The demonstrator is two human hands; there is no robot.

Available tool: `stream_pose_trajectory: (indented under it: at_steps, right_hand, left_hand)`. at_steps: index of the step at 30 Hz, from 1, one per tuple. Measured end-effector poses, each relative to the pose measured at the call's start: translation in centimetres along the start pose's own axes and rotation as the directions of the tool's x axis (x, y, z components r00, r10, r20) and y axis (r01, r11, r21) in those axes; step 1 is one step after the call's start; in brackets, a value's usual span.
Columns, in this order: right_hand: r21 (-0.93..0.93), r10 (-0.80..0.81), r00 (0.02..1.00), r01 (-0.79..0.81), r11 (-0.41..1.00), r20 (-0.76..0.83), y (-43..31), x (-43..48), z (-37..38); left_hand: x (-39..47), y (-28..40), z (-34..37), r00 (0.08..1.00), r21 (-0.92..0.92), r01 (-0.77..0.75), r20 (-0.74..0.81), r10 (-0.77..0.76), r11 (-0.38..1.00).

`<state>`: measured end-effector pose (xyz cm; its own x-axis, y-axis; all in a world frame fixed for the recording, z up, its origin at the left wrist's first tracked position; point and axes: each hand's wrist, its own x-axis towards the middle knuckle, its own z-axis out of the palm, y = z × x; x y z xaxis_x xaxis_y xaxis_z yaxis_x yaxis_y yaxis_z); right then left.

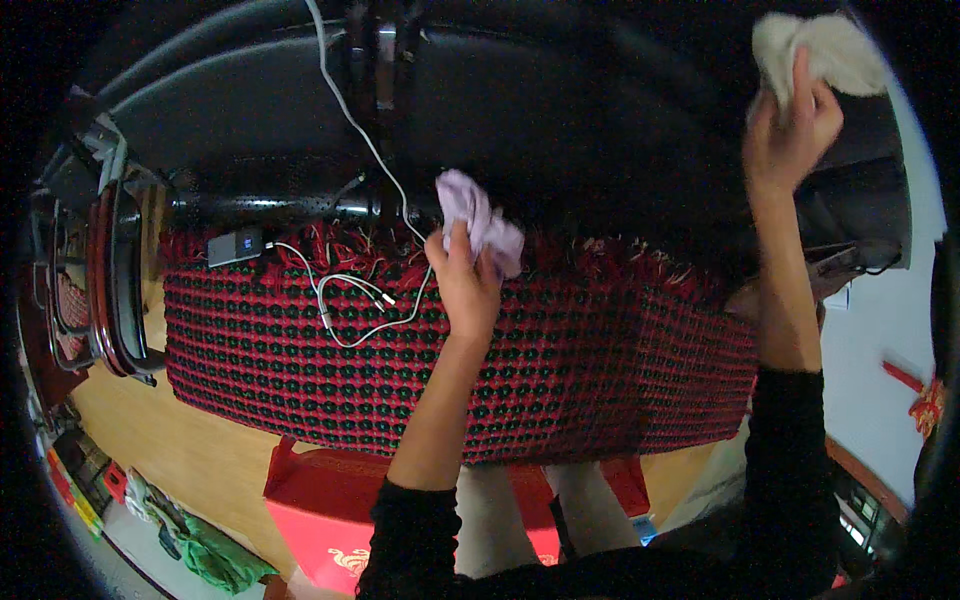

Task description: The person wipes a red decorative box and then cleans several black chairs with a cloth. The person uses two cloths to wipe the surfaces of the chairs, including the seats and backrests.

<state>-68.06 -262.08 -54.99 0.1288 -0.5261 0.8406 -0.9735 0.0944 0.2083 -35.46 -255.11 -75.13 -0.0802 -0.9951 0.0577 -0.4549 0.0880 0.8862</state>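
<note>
My left hand [466,289] grips a crumpled pale lilac cloth [480,217] near the middle, above the fringed edge of a red and black woven cover [337,375]. Up at the right, my right hand [795,139] is raised with a cream cloth [821,52] in its fingers, in front of a dark surface. To the left of my left hand, a white charging cable [375,146] hangs down and loops over the cover. A small grey power bank [235,247] with a lit display lies on the cover's fringe, with a white plug beside it.
Behind the cover is a large black glossy surface [262,97]. Folded chairs [112,285] stand at the left. A red box [322,517] sits below the cover on the wooden surface [172,442]. Green plastic [217,555] lies at the lower left. A white wall [870,375] is at the right.
</note>
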Motion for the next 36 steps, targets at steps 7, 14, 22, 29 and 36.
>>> stream_pose_trajectory:
  at_steps: [7, 14, 22, 29, 36]
  right_hand:
    - [0.275, -0.223, 0.913, 0.130, 0.953, 0.342, -14.1, -7.2, 10.6]
    - [0.557, -0.525, 0.430, 0.059, 0.828, 0.734, -10.5, -15.8, 1.0]
    - [0.541, -0.244, 0.904, 0.017, 0.841, 0.351, -15.2, -5.4, 5.3]
    - [0.568, -0.607, 0.795, 0.504, 0.651, -0.010, -4.4, -6.1, 7.3]
    - [0.242, -0.159, 0.898, 0.061, 0.968, 0.410, 5.0, -22.9, -0.6]
  left_hand:
    - [13.4, 2.5, 1.4, 0.875, 0.187, -0.323, -0.313, 0.368, 0.928]
    - [0.4, -2.2, 2.8, 0.865, 0.212, -0.040, 0.496, -0.072, 0.976]
    - [2.1, -2.8, -0.2, 0.987, 0.169, -0.075, -0.128, 0.097, 0.983]
    - [13.7, 4.4, 1.5, 0.891, 0.256, -0.292, -0.277, 0.359, 0.922]
    - [4.4, 4.8, 14.5, 0.816, 0.376, -0.555, 0.420, 0.398, 0.742]
